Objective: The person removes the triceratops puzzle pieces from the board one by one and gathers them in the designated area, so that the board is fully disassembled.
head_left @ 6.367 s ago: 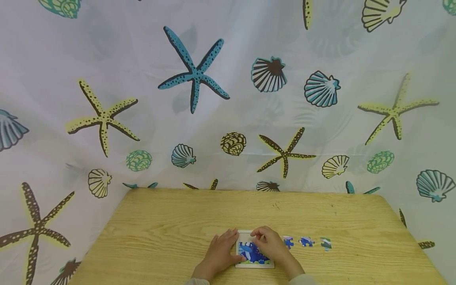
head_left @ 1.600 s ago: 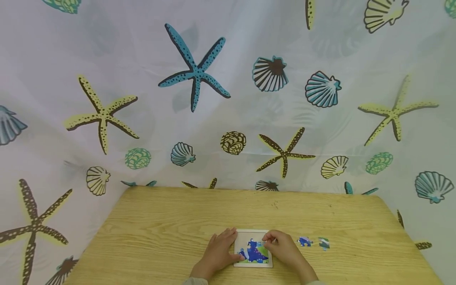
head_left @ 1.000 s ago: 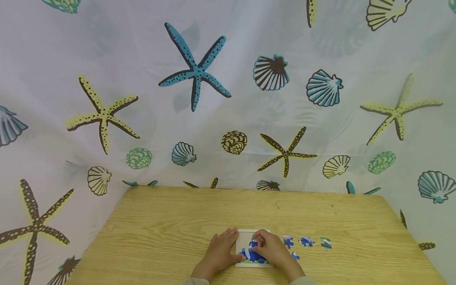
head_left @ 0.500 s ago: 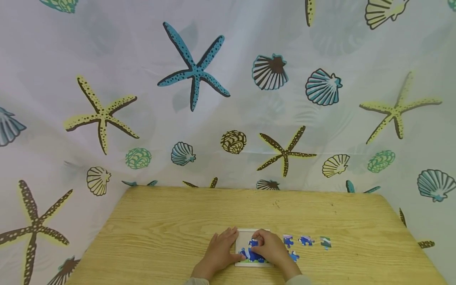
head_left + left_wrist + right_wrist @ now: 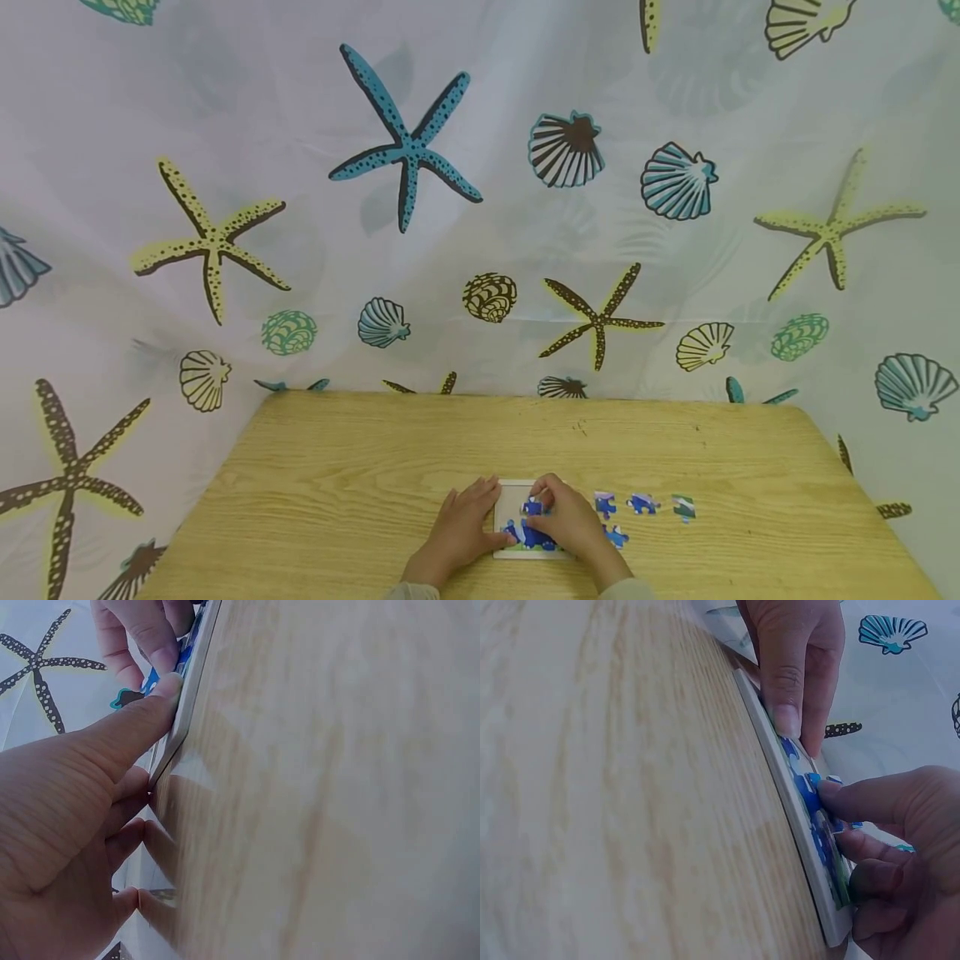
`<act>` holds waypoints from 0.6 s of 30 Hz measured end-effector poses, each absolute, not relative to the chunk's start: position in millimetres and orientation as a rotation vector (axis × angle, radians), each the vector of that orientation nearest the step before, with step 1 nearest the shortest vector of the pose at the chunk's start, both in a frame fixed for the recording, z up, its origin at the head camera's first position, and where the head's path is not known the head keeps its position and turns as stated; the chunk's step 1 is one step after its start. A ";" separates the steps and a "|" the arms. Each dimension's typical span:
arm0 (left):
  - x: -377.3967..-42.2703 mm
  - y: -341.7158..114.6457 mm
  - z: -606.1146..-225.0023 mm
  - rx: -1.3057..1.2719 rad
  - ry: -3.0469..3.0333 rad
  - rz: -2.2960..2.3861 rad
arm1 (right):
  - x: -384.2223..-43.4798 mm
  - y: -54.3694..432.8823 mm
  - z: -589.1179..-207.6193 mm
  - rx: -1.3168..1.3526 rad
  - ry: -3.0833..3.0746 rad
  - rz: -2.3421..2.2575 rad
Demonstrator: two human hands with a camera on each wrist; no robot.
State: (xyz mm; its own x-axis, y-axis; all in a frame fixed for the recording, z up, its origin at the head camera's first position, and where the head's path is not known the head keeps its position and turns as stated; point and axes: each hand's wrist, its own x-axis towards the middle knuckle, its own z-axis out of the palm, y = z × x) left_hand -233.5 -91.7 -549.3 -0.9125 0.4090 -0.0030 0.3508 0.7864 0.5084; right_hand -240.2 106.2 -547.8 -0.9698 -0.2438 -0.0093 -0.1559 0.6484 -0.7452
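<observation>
My left hand (image 5: pixel 465 525) rests on the left side of a small white-framed jigsaw tray (image 5: pixel 525 556). Its thumb presses the tray's near left corner; the other fingers extend along the left edge. Between thumb and fingertips, my right hand (image 5: pixel 566 517) pinches a blue jigsaw piece (image 5: pixel 532 506) over the tray's upper middle. Below it lies the joined blue dinosaur part of the picture (image 5: pixel 537 536). The right hand hides the tray's right side. In the right wrist view, the right thumb (image 5: pixel 832 793) is against the blue pieces.
Loose jigsaw pieces lie right of the tray: a blue one (image 5: pixel 617 536) by the right wrist, another blue one (image 5: pixel 605 503), a third (image 5: pixel 642 503) and a green-grey one (image 5: pixel 683 507). The wooden table (image 5: pixel 360 467) meets a shell-print cloth (image 5: pixel 487 208) at the back and sides.
The light-blue part at the tray's upper left has gone since the oldest frame. My right hand has moved left from the tray's right side to the blue piece. The left hand stays put.
</observation>
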 end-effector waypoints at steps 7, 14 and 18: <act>-233.0 -91.8 -548.9 0.608 2.855 0.782 | -239.0 105.7 -551.3 -0.268 2.698 -1.401; -232.8 -91.7 -549.6 0.608 2.868 0.778 | -239.1 107.7 -553.8 -0.202 2.653 -1.604; -232.5 -91.0 -549.0 0.612 2.873 0.775 | -239.5 115.0 -550.3 -0.142 2.605 -1.701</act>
State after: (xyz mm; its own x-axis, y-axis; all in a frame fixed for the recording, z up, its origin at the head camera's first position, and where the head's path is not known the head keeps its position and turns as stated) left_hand -232.5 -91.0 -549.0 -0.9137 0.4063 0.0047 0.3536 0.7894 0.5018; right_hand -239.5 115.0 -550.3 -0.9955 -0.0909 0.0271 -0.0614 0.3992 -0.9148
